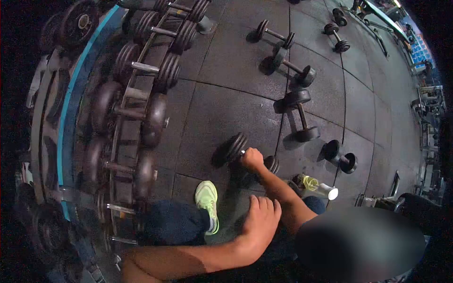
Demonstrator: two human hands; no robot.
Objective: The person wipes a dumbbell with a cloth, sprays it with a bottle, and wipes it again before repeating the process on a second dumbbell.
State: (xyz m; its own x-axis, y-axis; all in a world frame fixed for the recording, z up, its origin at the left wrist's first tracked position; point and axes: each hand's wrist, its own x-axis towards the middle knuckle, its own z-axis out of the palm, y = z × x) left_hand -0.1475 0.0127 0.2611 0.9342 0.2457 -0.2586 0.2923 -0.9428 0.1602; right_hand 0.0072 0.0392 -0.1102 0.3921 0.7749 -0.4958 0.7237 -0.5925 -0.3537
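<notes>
My right hand [252,159] is wrapped round the handle of a dumbbell [237,147] with round black plates, close over the dark rubber floor. The far plates show fully, while my hand and forearm partly cover the near ones. Nearer to me, my left hand [263,221] hangs in the air with the back of the hand up, holding nothing, its fingers loosely extended. Below it lies the floor beside my yellow-green shoe [206,198].
A rack of dumbbells [145,67] runs along the left. Several more, including an upright-leaning dumbbell [302,115] and a smaller dumbbell [340,156], lie on the floor to the right. A white-ended bottle [325,189] lies beside my right forearm. Gym machines [427,104] line the far right.
</notes>
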